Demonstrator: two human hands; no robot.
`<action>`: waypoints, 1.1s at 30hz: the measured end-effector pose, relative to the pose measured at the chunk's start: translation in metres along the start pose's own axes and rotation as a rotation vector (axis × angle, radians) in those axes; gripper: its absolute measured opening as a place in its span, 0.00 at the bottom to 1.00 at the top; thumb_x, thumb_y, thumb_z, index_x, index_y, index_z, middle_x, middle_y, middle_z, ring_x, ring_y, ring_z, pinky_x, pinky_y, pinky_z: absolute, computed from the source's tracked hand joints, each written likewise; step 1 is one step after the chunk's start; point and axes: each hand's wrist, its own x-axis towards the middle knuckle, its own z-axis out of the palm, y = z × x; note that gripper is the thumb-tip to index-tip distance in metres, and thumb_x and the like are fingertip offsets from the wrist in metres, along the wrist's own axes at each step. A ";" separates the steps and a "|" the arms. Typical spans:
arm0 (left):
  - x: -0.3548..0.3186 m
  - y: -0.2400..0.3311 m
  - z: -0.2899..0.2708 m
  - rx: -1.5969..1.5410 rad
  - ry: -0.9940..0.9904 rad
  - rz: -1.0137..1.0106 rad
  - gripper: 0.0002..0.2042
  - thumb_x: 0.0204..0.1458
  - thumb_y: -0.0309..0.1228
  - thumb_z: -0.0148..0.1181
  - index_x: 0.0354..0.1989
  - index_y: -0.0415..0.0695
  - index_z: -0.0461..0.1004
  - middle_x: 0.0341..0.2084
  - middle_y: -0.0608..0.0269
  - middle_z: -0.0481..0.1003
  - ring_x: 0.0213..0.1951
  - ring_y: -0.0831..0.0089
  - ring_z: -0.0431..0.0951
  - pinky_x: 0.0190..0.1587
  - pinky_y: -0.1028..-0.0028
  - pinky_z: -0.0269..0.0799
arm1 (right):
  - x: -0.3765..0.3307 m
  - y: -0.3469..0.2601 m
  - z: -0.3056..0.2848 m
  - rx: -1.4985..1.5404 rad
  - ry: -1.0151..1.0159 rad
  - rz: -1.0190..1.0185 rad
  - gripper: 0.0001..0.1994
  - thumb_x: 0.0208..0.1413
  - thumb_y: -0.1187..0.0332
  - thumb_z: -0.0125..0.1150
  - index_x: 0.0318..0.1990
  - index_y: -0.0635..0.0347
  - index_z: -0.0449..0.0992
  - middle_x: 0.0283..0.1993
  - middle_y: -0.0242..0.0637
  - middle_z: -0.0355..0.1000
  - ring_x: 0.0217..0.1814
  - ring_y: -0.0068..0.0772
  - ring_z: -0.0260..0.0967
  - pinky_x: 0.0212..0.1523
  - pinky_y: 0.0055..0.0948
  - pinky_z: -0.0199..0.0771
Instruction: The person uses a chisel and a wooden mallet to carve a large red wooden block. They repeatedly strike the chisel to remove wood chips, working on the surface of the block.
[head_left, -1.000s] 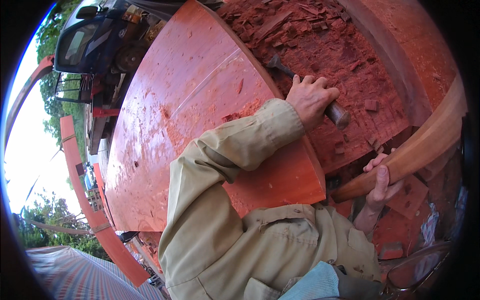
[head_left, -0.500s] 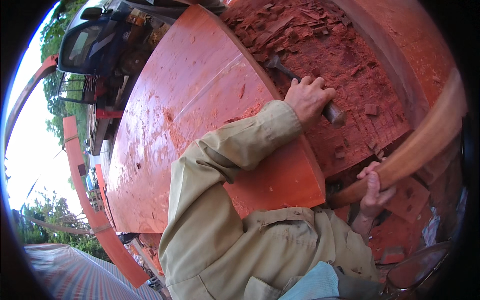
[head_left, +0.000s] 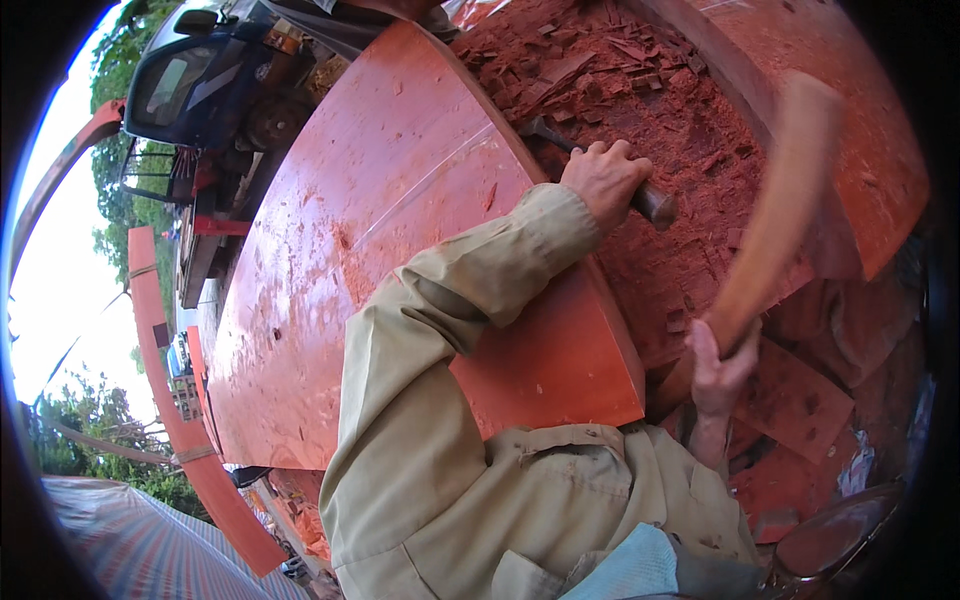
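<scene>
My left hand [head_left: 605, 182] is wrapped round the handle of a chisel [head_left: 655, 206]. The chisel's metal end points away to the upper left, against the chipped red wood [head_left: 640, 130] beside a thick, smooth red slab. My right hand [head_left: 720, 375] grips a long, curved wooden mallet [head_left: 775, 215] low on its shaft. The mallet's thick end is raised to the right of the chisel handle and apart from it. Below my right hand, the mallet's tail passes close to the slab's near corner.
The smooth red slab [head_left: 400, 200] spreads under my left forearm, with shavings on it. Loose chips [head_left: 590, 60] cover the far part of the rough hollow. Another red timber [head_left: 850, 130] borders it on the right. A dark blue truck [head_left: 180, 90] and a striped sheet [head_left: 140, 540] are at the left.
The mallet has swung leftward and more upright, nearer the chisel's handle, and my right hand has moved left and slightly up. My left hand and the chisel have shifted slightly up and left.
</scene>
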 end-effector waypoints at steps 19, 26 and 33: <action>-0.035 -0.027 -0.132 -0.919 0.424 -0.274 0.14 0.51 0.27 0.80 0.42 0.43 0.80 0.33 0.65 0.82 0.36 0.73 0.83 0.44 0.71 0.81 | 0.052 -0.053 -0.047 -0.027 -0.178 0.080 0.25 0.62 0.67 0.69 0.62 0.68 0.68 0.35 0.34 0.74 0.31 0.24 0.73 0.32 0.28 0.76; -0.008 -0.101 -0.106 -0.916 1.156 -0.258 0.16 0.51 0.33 0.83 0.35 0.42 0.79 0.29 0.67 0.81 0.31 0.79 0.78 0.38 0.74 0.78 | 0.047 -0.096 -0.058 0.000 -0.205 0.015 0.23 0.61 0.69 0.68 0.60 0.67 0.68 0.34 0.35 0.73 0.30 0.25 0.73 0.31 0.28 0.76; 0.042 -0.133 -0.062 -0.910 1.246 -0.500 0.17 0.48 0.35 0.84 0.27 0.43 0.77 0.25 0.69 0.79 0.29 0.79 0.76 0.40 0.74 0.78 | 0.027 -0.077 -0.084 -0.008 -0.295 0.043 0.20 0.59 0.68 0.71 0.55 0.65 0.71 0.33 0.33 0.73 0.29 0.24 0.73 0.31 0.27 0.76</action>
